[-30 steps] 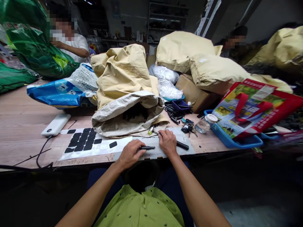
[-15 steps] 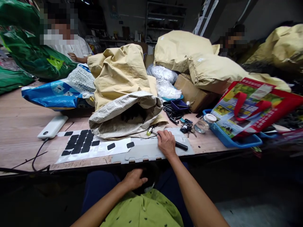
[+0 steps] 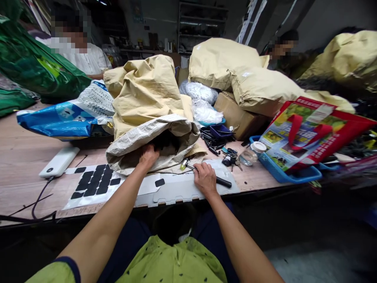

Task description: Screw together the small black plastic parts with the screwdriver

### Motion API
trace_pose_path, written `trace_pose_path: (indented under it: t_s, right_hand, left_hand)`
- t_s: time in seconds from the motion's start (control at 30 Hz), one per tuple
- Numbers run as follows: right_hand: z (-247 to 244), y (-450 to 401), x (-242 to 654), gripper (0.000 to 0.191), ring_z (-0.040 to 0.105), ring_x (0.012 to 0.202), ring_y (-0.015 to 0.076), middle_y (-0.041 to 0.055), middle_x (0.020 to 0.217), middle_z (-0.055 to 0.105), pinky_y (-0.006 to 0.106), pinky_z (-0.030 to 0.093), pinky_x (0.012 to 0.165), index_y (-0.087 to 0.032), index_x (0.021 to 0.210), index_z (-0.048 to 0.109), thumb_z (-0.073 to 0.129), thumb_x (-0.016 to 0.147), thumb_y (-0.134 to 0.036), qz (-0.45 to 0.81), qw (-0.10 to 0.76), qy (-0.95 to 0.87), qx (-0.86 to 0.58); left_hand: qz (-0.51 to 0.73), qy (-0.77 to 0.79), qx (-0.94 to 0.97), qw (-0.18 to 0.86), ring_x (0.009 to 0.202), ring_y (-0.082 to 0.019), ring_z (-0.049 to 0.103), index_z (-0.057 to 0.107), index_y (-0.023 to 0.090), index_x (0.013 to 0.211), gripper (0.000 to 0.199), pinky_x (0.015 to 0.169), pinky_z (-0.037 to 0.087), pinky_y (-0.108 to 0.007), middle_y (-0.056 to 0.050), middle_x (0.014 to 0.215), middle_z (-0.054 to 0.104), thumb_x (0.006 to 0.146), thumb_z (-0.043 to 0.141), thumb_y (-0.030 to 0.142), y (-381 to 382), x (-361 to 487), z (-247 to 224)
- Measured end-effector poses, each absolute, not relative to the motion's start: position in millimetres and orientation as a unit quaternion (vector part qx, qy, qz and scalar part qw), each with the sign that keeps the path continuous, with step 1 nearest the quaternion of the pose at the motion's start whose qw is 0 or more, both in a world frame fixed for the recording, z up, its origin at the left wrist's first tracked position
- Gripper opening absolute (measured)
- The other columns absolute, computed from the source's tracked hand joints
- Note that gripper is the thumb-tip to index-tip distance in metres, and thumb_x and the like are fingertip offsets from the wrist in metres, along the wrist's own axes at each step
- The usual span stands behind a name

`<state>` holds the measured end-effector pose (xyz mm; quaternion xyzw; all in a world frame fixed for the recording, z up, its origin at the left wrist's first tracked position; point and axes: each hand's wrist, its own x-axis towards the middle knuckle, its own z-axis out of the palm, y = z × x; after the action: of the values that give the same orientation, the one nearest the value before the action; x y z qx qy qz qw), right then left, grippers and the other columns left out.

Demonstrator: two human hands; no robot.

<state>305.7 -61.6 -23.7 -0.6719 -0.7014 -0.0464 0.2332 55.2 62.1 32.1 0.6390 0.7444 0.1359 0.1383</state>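
My left hand (image 3: 149, 156) reaches into the mouth of a tan woven sack (image 3: 147, 94), whose pale lining is turned outward. Dark items (image 3: 167, 140) lie in the shadow inside; their kind is not clear. The fingertips of that hand are hidden among them. On the grey sheet (image 3: 173, 192) at the table's front edge, my right hand (image 3: 205, 179) is closed round a small hammer (image 3: 224, 182). Its black handle points right, and its metal head with a yellow-green face points left, close to the sack's lip.
Black rounded pads (image 3: 94, 180) sit on white backing at left, near a white power bank (image 3: 59, 162). Right of the sack are black parts (image 3: 208, 143), keys (image 3: 232, 159), a jar (image 3: 249, 157) and a blue tray (image 3: 288, 173) with a red bag (image 3: 312, 133). Two people sit across.
My left hand has risen from my lap and gone into the sack's mouth. My right hand keeps its grip on the hammer. The view has shifted slightly.
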Motion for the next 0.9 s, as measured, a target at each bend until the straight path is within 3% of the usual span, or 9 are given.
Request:
trace_pose_path:
  t_s: [0.13, 0.23, 0.37, 0.47, 0.57, 0.9]
  right_hand:
    - [-22.3, -62.1, 305.5, 0.019, 0.049, 0.097, 0.0233, 0.0063, 0.102, 0.063, 0.033, 0.032, 0.081, -0.024, 0.112, 0.068, 0.059, 0.095, -0.025, -0.043, 0.231, -0.702, -0.672]
    - [-22.5, -62.0, 305.4, 0.019, 0.049, 0.097, 0.0231, 0.0062, 0.101, 0.063, 0.033, 0.032, 0.081, -0.024, 0.112, 0.068, 0.06, 0.095, -0.025, -0.044, 0.23, -0.701, -0.674]
    - [-24.3, -61.4, 305.5, 0.018, 0.049, 0.097, 0.0232, 0.0062, 0.101, 0.062, 0.033, 0.032, 0.08, -0.024, 0.111, 0.069, 0.06, 0.095, -0.026, -0.05, 0.23, -0.701, -0.674]
    - [-25.5, -61.5, 305.5, 0.018, 0.048, 0.096, 0.023, 0.006, 0.101, 0.062, 0.033, 0.032, 0.081, -0.024, 0.111, 0.068, 0.06, 0.095, -0.026, -0.056, 0.231, -0.701, -0.672]
    - [-25.6, -62.1, 305.1, 0.018, 0.048, 0.096, 0.0229, 0.0059, 0.101, 0.062, 0.032, 0.032, 0.081, -0.024, 0.111, 0.069, 0.059, 0.096, -0.026, -0.059, 0.232, -0.7, -0.672]
    - [-15.7, -64.2, 308.8, 0.024, 0.054, 0.096, 0.0223, 0.0058, 0.101, 0.066, 0.031, 0.038, 0.082, -0.024, 0.116, 0.07, 0.055, 0.098, -0.022, -0.029, 0.241, -0.723, -0.647]
  left_hand:
    - [0.112, 0.748, 0.648, 0.093, 0.106, -0.037, 0.069, 0.075, 0.015, 0.11, 0.039, 0.085, 0.052, -0.042, -0.02, 0.115, 0.074, 0.092, 0.054, 0.043, 58.9, 58.9, 31.6]
    - [0.127, 0.756, 0.637, 0.085, 0.101, -0.038, 0.07, 0.076, 0.02, 0.111, 0.038, 0.08, 0.052, -0.042, -0.017, 0.111, 0.075, 0.088, 0.059, 0.045, 41.0, 48.7, 31.2]
    - [0.228, 0.689, 0.684, 0.076, 0.095, -0.029, 0.069, 0.076, 0.023, 0.107, 0.03, 0.079, 0.05, -0.036, -0.009, 0.105, 0.074, 0.088, 0.064, 0.044, 0.7, 32.5, 22.1]
    - [0.269, 0.553, 0.778, 0.13, 0.092, -0.022, 0.067, 0.074, 0.023, 0.106, 0.023, 0.08, 0.049, -0.031, -0.005, 0.102, 0.072, 0.09, 0.067, 0.038, -28.9, 34.2, 7.9]
    - [0.27, 0.47, 0.819, 0.188, 0.094, -0.021, 0.066, 0.074, 0.023, 0.106, 0.02, 0.083, 0.048, -0.03, -0.004, 0.099, 0.071, 0.089, 0.071, 0.032, -44.1, 44.4, -9.7]
    - [0.317, 0.463, 0.791, 0.245, 0.091, -0.021, 0.064, 0.077, 0.02, 0.102, 0.019, 0.083, 0.047, -0.031, -0.004, 0.094, 0.068, 0.083, 0.079, 0.024, -41.5, 49.0, -26.8]
